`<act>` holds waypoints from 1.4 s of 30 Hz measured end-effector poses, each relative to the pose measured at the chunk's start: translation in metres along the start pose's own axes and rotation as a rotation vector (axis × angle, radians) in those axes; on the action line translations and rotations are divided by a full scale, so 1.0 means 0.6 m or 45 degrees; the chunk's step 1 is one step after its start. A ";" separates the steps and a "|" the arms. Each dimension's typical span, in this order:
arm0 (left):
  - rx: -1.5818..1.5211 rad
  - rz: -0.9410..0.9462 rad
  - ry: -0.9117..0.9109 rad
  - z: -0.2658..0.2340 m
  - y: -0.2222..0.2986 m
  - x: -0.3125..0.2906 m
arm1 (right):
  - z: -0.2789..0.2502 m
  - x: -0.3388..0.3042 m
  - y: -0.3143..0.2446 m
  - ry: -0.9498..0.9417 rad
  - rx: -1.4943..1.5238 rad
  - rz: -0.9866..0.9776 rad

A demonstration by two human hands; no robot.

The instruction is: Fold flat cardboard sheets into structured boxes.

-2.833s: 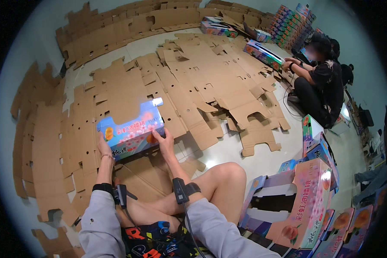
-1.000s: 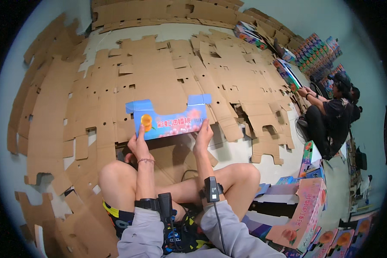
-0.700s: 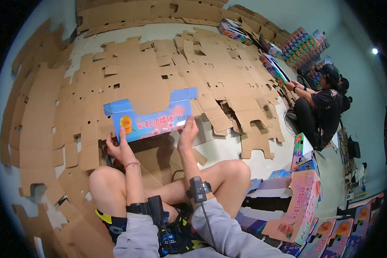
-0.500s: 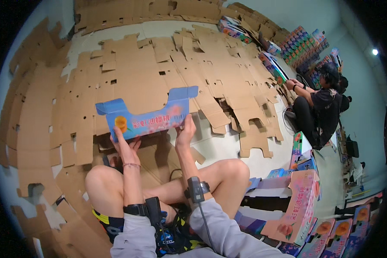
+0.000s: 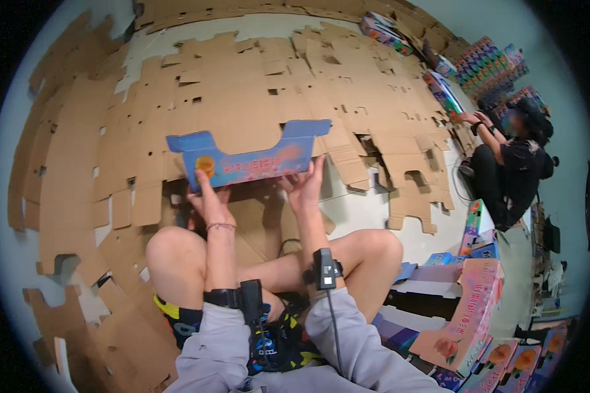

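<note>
A printed cardboard box piece [image 5: 252, 164], blue and pink with a peach picture and a wide cutout along its top edge, is held up in front of me. My left hand [image 5: 211, 204] is closed on its lower left corner, thumb on the printed face and the other fingers below and behind. My right hand [image 5: 305, 191] grips the lower right end, with fingers reaching up beside the edge. The piece leans away from me over the flattened brown cardboard [image 5: 242, 118]. Its back is hidden.
To my right stands an open pink and purple carton [image 5: 469, 308], with several printed cartons [image 5: 505, 360] near it. Further right, a co-worker [image 5: 511, 150] sits with hands at another carton [image 5: 442, 92]. Stacked cartons [image 5: 488, 69] stand behind.
The whole view has shifted, so everything sits further right and higher. My right hand's fingers have changed position at the piece's right end. The piece stays between both hands.
</note>
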State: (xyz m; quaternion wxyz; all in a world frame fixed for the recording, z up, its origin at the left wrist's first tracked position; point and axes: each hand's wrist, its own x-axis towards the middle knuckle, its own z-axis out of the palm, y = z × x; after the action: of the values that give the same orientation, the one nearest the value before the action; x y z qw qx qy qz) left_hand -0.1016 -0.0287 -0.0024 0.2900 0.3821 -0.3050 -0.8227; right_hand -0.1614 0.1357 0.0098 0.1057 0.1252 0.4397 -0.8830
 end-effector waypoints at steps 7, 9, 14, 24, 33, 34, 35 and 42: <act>0.131 -0.059 -0.181 -0.003 0.027 -0.025 | 0.000 0.009 0.017 -0.044 0.081 -0.001; -0.016 -0.296 -0.167 -0.006 0.035 -0.022 | -0.006 0.019 0.020 0.097 0.099 0.061; 0.335 -0.090 -0.053 -0.003 0.025 -0.011 | -0.022 0.031 0.014 0.072 0.131 0.106; 0.468 -0.280 -0.218 -0.010 0.026 -0.013 | -0.010 0.034 0.016 0.306 0.174 0.167; 0.381 0.087 -0.743 -0.004 0.190 -0.204 | -0.022 0.065 0.041 0.087 0.147 0.181; 0.371 0.181 -0.873 0.015 0.218 -0.244 | -0.026 0.068 0.044 0.083 0.148 0.179; 0.379 0.457 -0.992 0.018 0.244 -0.284 | -0.014 0.068 0.042 0.064 0.135 0.205; -0.832 0.199 -1.945 0.007 0.265 -0.359 | -0.021 0.048 0.039 0.057 0.082 0.224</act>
State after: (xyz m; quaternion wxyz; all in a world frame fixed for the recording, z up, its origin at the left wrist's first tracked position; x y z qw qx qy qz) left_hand 0.0499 0.0228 0.2118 0.1558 -0.4066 -0.1894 -0.8801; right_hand -0.1800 0.1298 -0.0239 0.1689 0.1864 0.4008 -0.8810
